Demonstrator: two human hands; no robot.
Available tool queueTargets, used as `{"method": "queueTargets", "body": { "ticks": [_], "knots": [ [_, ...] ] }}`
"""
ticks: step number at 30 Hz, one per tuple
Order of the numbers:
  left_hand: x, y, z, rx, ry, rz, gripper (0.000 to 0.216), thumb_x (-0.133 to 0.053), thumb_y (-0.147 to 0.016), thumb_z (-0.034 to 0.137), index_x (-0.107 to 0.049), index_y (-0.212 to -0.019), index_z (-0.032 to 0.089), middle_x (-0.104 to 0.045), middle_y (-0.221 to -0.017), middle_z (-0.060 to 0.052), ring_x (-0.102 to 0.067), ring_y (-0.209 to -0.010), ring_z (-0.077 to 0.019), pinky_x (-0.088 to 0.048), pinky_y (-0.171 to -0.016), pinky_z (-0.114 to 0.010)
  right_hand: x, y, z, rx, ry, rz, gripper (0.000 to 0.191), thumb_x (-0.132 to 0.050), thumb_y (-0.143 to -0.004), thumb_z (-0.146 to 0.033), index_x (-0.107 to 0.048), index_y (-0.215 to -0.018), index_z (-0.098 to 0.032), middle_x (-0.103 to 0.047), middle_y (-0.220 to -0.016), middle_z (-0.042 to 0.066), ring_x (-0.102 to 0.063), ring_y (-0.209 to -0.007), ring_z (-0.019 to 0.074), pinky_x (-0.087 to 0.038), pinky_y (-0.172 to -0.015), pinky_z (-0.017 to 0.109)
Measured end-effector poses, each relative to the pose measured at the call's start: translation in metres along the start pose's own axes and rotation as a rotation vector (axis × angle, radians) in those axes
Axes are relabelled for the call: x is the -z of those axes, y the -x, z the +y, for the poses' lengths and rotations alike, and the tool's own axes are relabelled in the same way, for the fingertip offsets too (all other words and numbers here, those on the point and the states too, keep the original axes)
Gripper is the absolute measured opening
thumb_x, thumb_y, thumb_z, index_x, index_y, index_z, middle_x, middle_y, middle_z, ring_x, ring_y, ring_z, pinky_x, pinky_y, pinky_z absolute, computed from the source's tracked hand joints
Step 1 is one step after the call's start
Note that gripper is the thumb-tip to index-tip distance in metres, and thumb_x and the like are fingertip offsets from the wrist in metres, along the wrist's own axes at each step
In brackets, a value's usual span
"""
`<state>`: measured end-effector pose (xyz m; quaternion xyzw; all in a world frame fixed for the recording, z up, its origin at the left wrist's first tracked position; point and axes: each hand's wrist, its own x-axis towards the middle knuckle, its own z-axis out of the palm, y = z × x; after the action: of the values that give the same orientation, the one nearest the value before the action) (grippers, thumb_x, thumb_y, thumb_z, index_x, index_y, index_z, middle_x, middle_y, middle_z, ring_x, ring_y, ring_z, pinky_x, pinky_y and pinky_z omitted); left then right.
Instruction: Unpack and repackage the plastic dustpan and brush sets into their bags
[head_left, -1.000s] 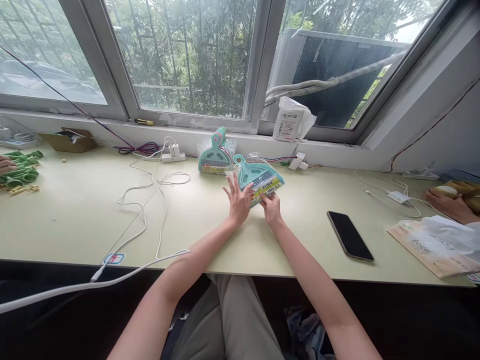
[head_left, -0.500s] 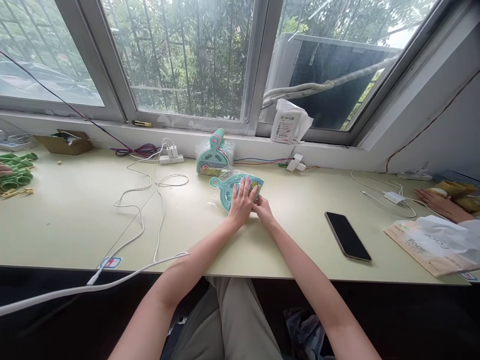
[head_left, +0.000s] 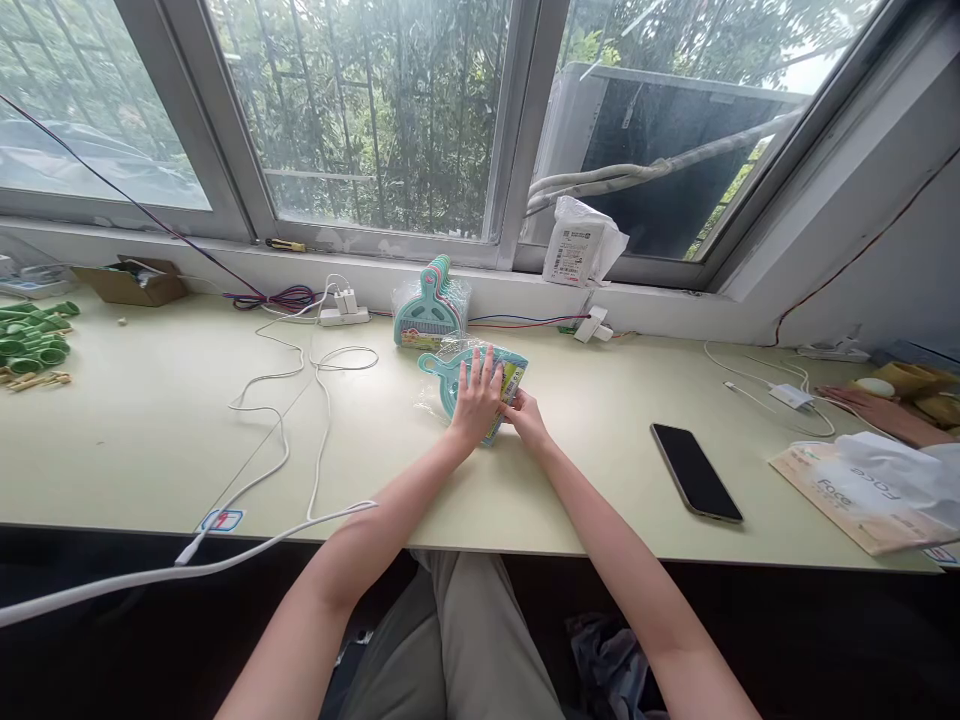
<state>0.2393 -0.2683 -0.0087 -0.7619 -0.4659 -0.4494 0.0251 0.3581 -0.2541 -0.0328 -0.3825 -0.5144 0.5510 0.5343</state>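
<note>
A teal mini dustpan and brush set (head_left: 450, 378) with a printed label card lies on the table in clear plastic wrap, its looped handle to the left. My left hand (head_left: 477, 400) rests on top of the set, fingers stretched out and spread. At the set's right edge, my right hand (head_left: 525, 414) pinches the label side between thumb and fingers; part of the grip is hidden. Just behind, against the wall, a wrapped stack of similar dustpan sets (head_left: 429, 312) stands upright, with teal, pink and green edges showing.
A black phone (head_left: 696, 472) and a pack of tissues (head_left: 862, 490) lie on the right, near another person's hand (head_left: 862, 405). White cables (head_left: 281, 425) run across the table's left half. Green plastic pieces (head_left: 34, 338) and a small cardboard box (head_left: 131, 282) sit at far left.
My left hand has slid slightly left and toward me, and more of the label card now shows. The right hand stays at the edge. The other person's hand at right has shifted.
</note>
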Motion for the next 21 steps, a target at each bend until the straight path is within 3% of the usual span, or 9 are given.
{"method": "queueTargets", "body": {
  "ticks": [7,12,16,19,21],
  "knots": [
    [-0.001,-0.002,-0.004,-0.041,0.018,-0.126,0.052,-0.028,-0.090,0.012,-0.043,-0.139,0.021,-0.018,-0.154,-0.007,-0.008,-0.141,-0.0289,-0.027,-0.110,-0.052,0.000,-0.001,0.000,0.010,-0.017,0.049,0.041,-0.079,-0.056,-0.030,-0.063,-0.092,-0.018,-0.069,-0.078,0.001,-0.064,-0.073,0.0167,-0.057,-0.063,0.030],
    [0.003,-0.003,-0.002,-0.143,0.066,-0.228,0.053,-0.028,-0.088,0.009,-0.042,-0.138,0.018,-0.019,-0.153,-0.009,-0.012,-0.141,-0.0257,-0.030,-0.110,-0.046,0.002,-0.003,0.003,0.019,-0.028,0.082,0.041,-0.076,-0.057,-0.029,-0.063,-0.094,-0.017,-0.067,-0.074,-0.001,-0.063,-0.072,0.0162,-0.056,-0.064,0.030],
    [0.002,0.000,0.001,-0.229,0.137,-0.290,0.054,-0.029,-0.087,0.007,-0.040,-0.139,0.018,-0.017,-0.154,-0.010,-0.013,-0.142,-0.0227,-0.036,-0.107,-0.041,0.004,-0.002,-0.001,0.042,-0.098,0.098,0.044,-0.075,-0.059,-0.026,-0.063,-0.100,-0.018,-0.069,-0.085,0.001,-0.065,-0.082,0.0181,-0.056,-0.071,0.031],
    [0.002,0.003,0.006,-0.249,0.145,-0.178,0.051,-0.034,-0.088,0.011,-0.042,-0.137,0.026,-0.017,-0.155,-0.005,-0.007,-0.143,-0.0213,-0.019,-0.114,-0.048,0.008,-0.003,-0.005,0.055,-0.205,0.126,0.044,-0.077,-0.059,-0.027,-0.062,-0.100,-0.019,-0.069,-0.091,0.003,-0.066,-0.088,0.0191,-0.056,-0.077,0.033],
    [0.003,0.003,0.009,-0.103,0.153,0.032,0.050,-0.041,-0.089,0.018,-0.038,-0.137,0.029,-0.015,-0.156,-0.004,-0.002,-0.144,-0.0227,-0.004,-0.115,-0.053,0.011,-0.005,-0.006,0.067,-0.273,0.170,0.041,-0.079,-0.059,-0.028,-0.062,-0.095,-0.019,-0.069,-0.094,0.003,-0.066,-0.091,0.0196,-0.056,-0.080,0.034]
  ]
}}
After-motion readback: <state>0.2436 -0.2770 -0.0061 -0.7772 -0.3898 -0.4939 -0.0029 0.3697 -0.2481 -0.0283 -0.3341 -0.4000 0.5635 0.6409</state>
